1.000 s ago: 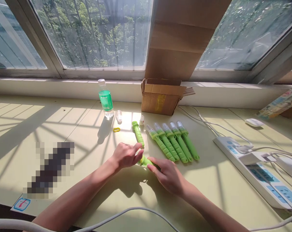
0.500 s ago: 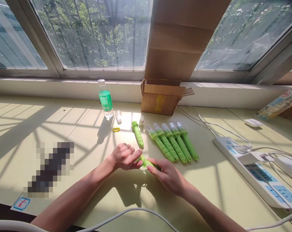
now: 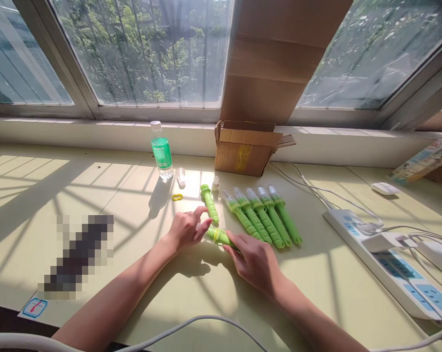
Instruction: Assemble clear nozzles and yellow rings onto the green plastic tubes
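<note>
A green stick-shaped light with a ribbed handle and clear cap is held by the handle in my right hand, which is closed around it. At its clear end is my left hand, thumb and forefinger spread apart; whether its other fingers touch the cap is hidden. Just beyond, a green handle without a clear cap lies on the table. A loose clear cap, a yellow ring and a small white part lie near it. Several capped green lights rest side by side to the right.
A bottle with a green label stands at the back, left of an open cardboard box. Power strips with plugs and cables occupy the right side. A white cable crosses the front. A pixelated dark patch covers something at left.
My left thumb and forefinger have spread apart, and the clear cap on the held light now shows. My right hand keeps its hold on the handle. The view has shifted slightly.
</note>
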Tool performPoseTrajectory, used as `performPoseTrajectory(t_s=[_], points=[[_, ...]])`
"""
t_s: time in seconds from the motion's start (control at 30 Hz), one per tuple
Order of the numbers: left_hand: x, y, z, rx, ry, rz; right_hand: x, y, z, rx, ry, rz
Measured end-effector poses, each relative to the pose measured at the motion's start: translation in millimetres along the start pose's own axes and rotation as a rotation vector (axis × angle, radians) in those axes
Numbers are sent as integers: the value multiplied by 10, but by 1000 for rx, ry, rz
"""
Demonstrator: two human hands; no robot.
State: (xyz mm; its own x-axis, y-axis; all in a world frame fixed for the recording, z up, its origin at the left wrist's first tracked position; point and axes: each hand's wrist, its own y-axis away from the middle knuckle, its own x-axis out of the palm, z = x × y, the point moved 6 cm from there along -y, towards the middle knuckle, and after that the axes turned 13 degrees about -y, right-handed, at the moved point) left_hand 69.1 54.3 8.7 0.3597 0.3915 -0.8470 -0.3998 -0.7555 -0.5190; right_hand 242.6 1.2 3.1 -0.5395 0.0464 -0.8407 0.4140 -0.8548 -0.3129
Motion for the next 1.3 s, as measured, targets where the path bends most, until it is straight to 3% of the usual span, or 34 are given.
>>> performPoseTrajectory(t_s=[0.13, 0.27, 0.6, 1.0, 1.3], points=[[-1, -22, 99, -104, 55, -69, 11, 8, -30, 12, -6, -74], [-55, -34, 91, -106, 61, -153, -23, 6, 10, 5, -56, -150], [-43, -68, 41, -83, 86, -161, -118, 11, -21, 22, -145, -322], [22, -59, -210, 170, 4, -65, -85, 33, -98, 66, 51, -298], [119, -48, -205, 213, -66, -7, -62, 8, -33, 60, 129, -258]])
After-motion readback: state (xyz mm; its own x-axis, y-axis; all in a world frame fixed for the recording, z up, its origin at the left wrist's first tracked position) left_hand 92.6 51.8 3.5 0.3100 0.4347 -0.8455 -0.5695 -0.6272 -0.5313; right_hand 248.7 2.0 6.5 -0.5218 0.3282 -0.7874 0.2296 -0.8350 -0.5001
